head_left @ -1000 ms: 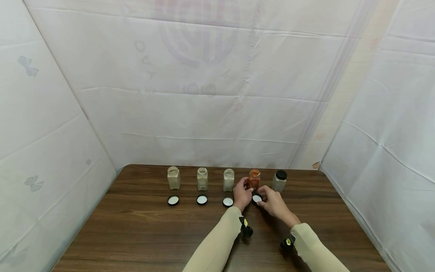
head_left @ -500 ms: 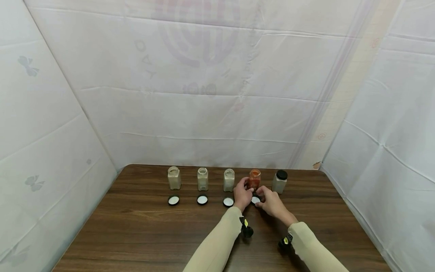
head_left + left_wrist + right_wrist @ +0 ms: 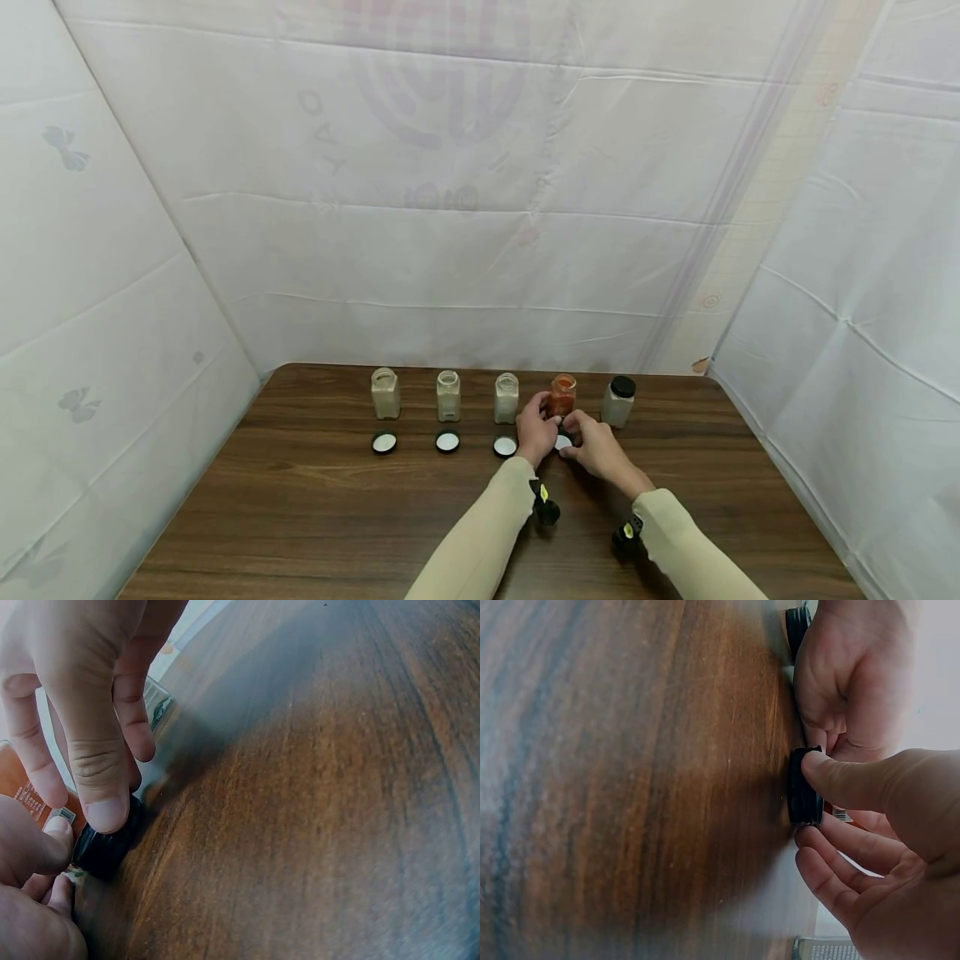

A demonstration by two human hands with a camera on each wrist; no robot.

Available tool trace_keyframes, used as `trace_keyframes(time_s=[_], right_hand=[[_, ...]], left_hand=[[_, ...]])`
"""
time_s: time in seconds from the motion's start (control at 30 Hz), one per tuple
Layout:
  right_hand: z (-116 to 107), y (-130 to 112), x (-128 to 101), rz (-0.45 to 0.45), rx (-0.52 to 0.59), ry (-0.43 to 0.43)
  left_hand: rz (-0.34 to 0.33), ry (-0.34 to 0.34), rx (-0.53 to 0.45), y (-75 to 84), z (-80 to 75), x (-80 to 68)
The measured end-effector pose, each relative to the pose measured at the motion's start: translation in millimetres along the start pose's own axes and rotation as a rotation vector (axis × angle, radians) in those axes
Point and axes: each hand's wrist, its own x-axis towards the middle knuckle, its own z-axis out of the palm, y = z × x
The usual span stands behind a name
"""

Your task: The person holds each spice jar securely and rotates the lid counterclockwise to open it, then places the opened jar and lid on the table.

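Note:
My left hand grips a glass spice jar of orange-red powder, which stands upright and uncapped on the table. In front of the jar my right hand pinches a black screw lid by its rim, white liner facing up. From the left wrist, the right thumb presses the side of the black lid, with the left thumb close beside it. In the right wrist view the lid lies flat at the tabletop between thumb and fingers. The left fingers behind the jar are partly hidden.
To the left stand three uncapped jars of pale powder, each with a black lid lying liner-up before it. Right of the red jar is a capped jar. The wooden table ends at white cloth walls.
The right hand has shifted slightly left and set the lid down flatter in front of the red jar. The left hand has kept its grip on the jar.

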Motion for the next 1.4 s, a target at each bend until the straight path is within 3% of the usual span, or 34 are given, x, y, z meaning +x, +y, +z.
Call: trace_keyframes(time_s=[1.4], right_hand=[[-2.6, -1.0, 1.0, 0.002, 0.027, -0.015]], left_hand=[[0.021, -0.010, 0.022, -3.1, -1.2, 1.7]])
